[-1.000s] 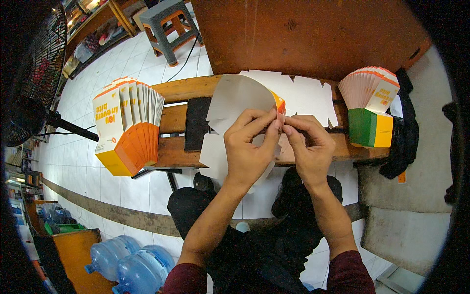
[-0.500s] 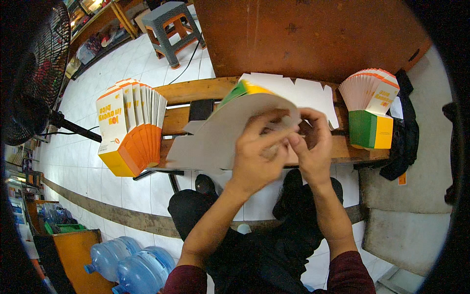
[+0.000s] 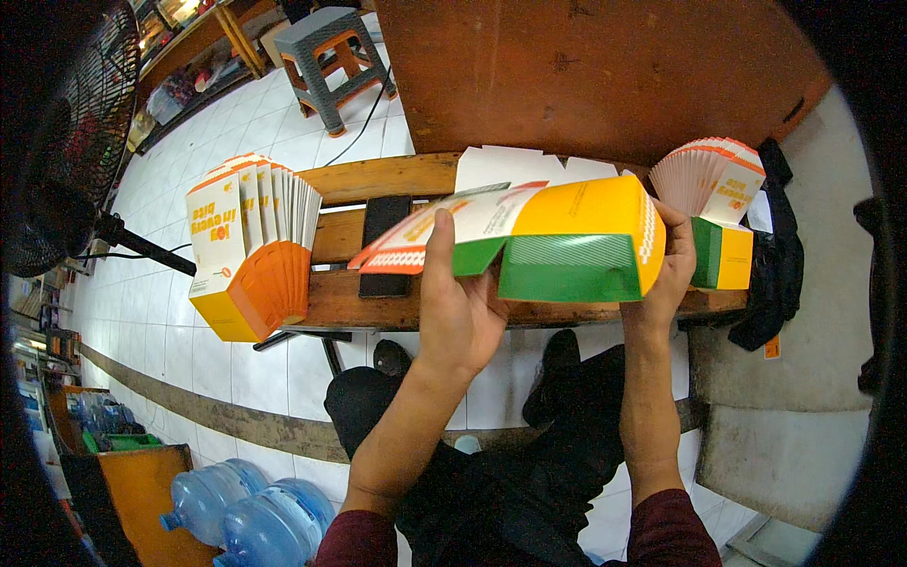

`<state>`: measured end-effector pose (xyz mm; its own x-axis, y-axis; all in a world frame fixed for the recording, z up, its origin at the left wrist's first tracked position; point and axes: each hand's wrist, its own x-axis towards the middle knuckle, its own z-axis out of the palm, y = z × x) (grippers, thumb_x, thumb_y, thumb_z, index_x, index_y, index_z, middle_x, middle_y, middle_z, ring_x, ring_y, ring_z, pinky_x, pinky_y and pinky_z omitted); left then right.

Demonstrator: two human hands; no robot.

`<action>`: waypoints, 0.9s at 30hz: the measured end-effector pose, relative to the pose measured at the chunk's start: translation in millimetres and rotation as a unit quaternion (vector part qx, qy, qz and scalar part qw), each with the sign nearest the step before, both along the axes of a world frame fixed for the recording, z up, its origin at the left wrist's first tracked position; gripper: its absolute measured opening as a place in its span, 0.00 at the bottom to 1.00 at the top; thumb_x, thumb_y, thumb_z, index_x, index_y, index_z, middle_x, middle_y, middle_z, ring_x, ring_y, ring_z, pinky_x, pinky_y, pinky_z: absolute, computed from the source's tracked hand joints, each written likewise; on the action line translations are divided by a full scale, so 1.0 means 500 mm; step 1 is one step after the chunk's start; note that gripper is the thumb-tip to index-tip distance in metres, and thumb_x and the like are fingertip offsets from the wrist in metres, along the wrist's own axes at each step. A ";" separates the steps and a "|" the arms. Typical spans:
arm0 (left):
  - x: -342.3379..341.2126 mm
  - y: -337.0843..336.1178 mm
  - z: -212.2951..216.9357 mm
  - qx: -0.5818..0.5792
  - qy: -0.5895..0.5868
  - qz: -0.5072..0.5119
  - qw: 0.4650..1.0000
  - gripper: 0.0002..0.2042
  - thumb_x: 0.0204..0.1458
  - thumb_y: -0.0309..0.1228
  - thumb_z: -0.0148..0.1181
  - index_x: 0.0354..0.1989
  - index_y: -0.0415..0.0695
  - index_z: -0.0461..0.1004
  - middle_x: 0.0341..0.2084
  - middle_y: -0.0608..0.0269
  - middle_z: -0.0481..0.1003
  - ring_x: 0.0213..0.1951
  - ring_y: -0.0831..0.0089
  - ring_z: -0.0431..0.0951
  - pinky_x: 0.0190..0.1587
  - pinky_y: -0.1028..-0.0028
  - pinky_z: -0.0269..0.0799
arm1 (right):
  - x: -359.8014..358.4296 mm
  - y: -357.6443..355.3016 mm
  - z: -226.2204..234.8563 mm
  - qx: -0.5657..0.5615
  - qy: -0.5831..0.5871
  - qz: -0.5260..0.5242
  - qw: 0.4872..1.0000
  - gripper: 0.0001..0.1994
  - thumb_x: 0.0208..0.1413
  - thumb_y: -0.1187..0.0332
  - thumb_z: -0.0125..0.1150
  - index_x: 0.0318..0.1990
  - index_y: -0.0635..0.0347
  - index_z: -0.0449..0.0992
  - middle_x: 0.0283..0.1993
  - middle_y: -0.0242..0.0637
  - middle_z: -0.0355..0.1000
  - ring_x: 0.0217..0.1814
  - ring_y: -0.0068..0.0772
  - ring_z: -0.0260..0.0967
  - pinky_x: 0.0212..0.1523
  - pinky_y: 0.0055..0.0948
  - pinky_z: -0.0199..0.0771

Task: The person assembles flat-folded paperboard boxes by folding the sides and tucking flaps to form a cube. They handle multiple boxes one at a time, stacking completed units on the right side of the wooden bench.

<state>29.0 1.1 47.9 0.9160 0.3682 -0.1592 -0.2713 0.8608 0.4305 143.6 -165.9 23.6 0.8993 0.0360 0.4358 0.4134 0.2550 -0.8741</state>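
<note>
In the head view, locate the yellow, green and white printed cardboard carton [image 3: 586,210] above the brown slatted wooden desk [image 3: 392,174], held in the grip of the left hand [image 3: 461,314], thumb in front of the printed panel, and at its yellow end in the grip of the right hand [image 3: 669,265]. Judge as partly formed: creased, with the smaller green flap [image 3: 477,256] apart from the larger green panel [image 3: 570,268]. Compare with the already folded, fanned carton stack at left [image 3: 215,253] and green-sided carton stack at right [image 3: 733,259]; count as left unfolded the flat white cardboard [image 3: 493,168] behind.
</note>
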 end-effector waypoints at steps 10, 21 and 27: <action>0.008 0.016 -0.011 0.288 0.034 0.255 0.922 0.18 0.59 0.25 0.59 0.57 0.37 0.66 0.52 0.58 0.72 0.54 0.69 0.73 0.57 0.69 0.70 | -0.064 0.047 0.056 -0.232 -0.427 -0.113 0.867 0.17 0.52 0.73 0.64 0.50 0.59 0.72 0.57 0.44 0.68 0.61 0.49 0.63 0.61 0.48 0.63; -0.013 0.028 0.011 0.552 0.167 0.111 0.809 0.13 0.54 0.24 0.65 0.46 0.32 0.74 0.38 0.56 0.79 0.38 0.73 0.80 0.39 0.74 0.78 | -0.089 0.075 0.016 -0.265 -0.148 0.006 0.953 0.11 0.55 0.74 0.61 0.45 0.66 0.77 0.40 0.44 0.78 0.41 0.42 0.78 0.44 0.31 0.76; -0.005 0.044 -0.004 0.688 0.049 0.203 0.695 0.09 0.49 0.21 0.65 0.39 0.39 0.82 0.40 0.55 0.81 0.40 0.67 0.81 0.45 0.73 0.76 | -0.051 0.061 0.021 -0.275 -0.099 0.095 0.952 0.06 0.56 0.74 0.62 0.37 0.69 0.77 0.33 0.38 0.77 0.33 0.25 0.72 0.38 0.24 0.72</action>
<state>26.7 22.8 46.0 0.7011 0.4584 0.5462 -0.2834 -0.5237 0.8033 118.2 -135.4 34.3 0.7556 0.4618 0.4645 0.5761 -0.1312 -0.8068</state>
